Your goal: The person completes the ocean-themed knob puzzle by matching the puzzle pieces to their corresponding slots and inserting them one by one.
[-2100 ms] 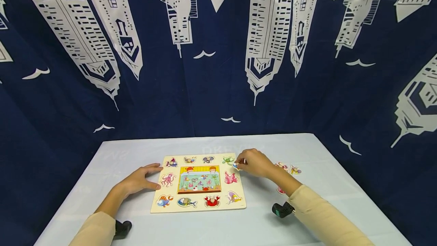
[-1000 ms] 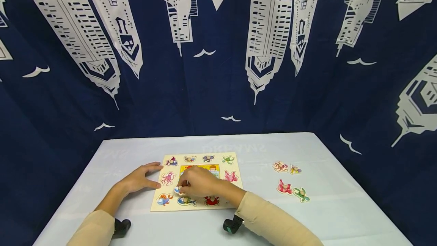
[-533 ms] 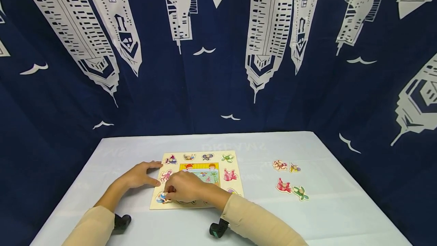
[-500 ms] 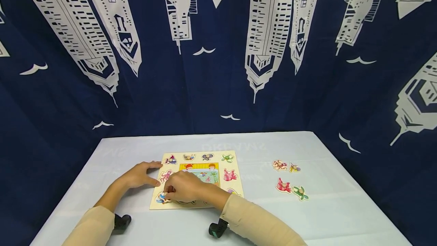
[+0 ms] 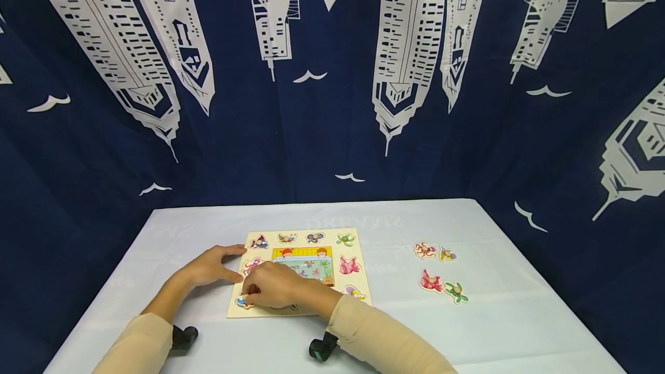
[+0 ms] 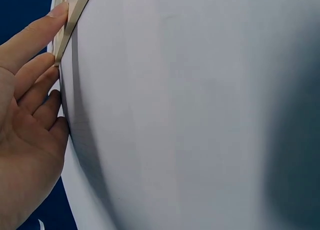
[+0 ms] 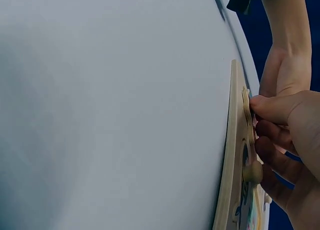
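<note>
My right hand (image 5: 275, 284) pinches a small blue-and-white fish puzzle piece (image 5: 241, 302) at the lower left corner of the wooden puzzle board (image 5: 336, 255). In the right wrist view, thumb and fingertips hold the fish piece (image 7: 247, 110) against the board's face, slightly raised along its edge. A neighbouring piece with a wooden knob (image 7: 253, 173) sits just below the fingers. My left hand (image 5: 213, 267) rests at the board's left edge, thumb and fingers spread. Up close, the left thumb (image 6: 59, 11) lies on the board's edge. My right hand covers part of the bottom row.
On the white table to the right lie loose pieces: a red octopus (image 5: 425, 250), a yellow-and-purple one (image 5: 447, 253), a pink one (image 5: 430, 280) and a green turtle (image 5: 455, 292). A dark blue curtain (image 5: 312, 131) hangs behind the table.
My right hand has carried the fish piece from the board's upper right across to its lower left corner, then shifted slightly further left. The left hand has stayed at the edge.
</note>
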Demonstrator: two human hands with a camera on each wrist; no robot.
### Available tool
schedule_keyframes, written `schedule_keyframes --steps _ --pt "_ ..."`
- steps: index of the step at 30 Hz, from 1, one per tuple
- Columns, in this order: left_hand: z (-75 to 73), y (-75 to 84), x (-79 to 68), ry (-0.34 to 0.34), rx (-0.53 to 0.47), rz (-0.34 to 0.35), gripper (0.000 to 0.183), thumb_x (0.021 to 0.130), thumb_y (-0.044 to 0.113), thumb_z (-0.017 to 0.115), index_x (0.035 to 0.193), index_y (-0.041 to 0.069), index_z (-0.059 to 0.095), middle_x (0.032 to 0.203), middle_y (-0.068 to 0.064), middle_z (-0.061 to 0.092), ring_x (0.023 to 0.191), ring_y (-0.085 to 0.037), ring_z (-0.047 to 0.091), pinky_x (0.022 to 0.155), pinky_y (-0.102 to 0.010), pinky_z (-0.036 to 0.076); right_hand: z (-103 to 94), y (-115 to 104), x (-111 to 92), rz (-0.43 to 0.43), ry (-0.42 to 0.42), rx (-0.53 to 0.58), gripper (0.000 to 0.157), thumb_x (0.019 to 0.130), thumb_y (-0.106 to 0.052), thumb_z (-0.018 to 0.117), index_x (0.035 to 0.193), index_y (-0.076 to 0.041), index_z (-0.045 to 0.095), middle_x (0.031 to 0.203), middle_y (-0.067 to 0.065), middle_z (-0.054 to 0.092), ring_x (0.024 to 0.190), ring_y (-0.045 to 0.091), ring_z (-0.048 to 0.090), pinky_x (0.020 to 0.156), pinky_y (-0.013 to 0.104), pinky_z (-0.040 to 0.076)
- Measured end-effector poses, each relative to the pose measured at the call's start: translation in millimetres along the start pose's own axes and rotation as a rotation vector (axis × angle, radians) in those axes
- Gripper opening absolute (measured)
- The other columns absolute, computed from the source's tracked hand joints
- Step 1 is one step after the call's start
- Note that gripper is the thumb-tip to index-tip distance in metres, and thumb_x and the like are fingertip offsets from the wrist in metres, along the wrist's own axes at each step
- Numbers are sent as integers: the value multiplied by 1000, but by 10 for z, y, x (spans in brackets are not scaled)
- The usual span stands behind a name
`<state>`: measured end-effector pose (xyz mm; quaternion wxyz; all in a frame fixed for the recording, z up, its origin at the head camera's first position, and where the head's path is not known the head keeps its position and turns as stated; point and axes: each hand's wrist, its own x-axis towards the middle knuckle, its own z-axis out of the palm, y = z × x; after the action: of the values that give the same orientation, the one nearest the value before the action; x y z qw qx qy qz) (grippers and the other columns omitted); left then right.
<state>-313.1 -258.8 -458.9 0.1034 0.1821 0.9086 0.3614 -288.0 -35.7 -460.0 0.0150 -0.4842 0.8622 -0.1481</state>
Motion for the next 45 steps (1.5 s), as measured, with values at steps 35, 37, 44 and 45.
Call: schedule_keyframes --steps 35,37,44,45 --pt "2 -64 20 -8 -51 -31 80 78 23 91 145 -2 57 158 -25 40 148 -52 26 115 -72 18 -61 123 -19 -109 -71 -30 17 99 -21 73 114 -23 80 96 -19 66 82 -7 51 77 9 41" --pt "1 -67 19 -6 -58 -33 81 77 23 92 145 -2 56 158 -25 40 148 -52 26 115 -72 18 -71 146 -34 -103 -67 -29 17 99 -22 73 115 -23 79 98 -20 66 83 -7 51 78 10 40" --pt "12 -72 17 -5 -64 -46 83 76 26 92 146 -2 56 159 -25 39 148 -52 24 115 -72 17 -162 219 -113 -102 -48 4 16 98 -21 75 113 -18 78 95 -16 66 80 -8 52 74 8 43" --pt "15 -73 17 -6 -65 -48 83 76 26 92 146 -2 56 159 -25 39 148 -53 24 115 -72 17 -183 227 -127 -95 -44 13 17 98 -21 75 113 -17 78 95 -16 66 80 -8 53 74 8 43"
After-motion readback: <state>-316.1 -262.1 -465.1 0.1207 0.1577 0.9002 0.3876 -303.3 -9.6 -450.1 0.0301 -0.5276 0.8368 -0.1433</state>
